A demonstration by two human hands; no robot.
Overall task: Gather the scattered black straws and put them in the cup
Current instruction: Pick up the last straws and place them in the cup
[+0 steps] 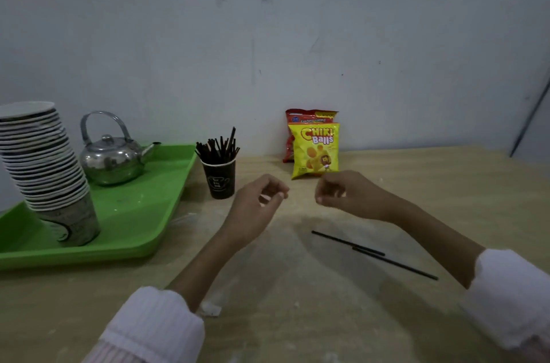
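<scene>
Two straws [375, 254] below right hand's [348, 196] empty grip

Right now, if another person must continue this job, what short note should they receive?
Left hand: loosely curled, holds nothing, above the table.
Right hand: also empty, beside it.
Done: most black straws stand in the dark cup, right of the green tray.
Left: two straws lie on the table under the right forearm, ends overlapping. Pick up both, put them in the cup.
</scene>
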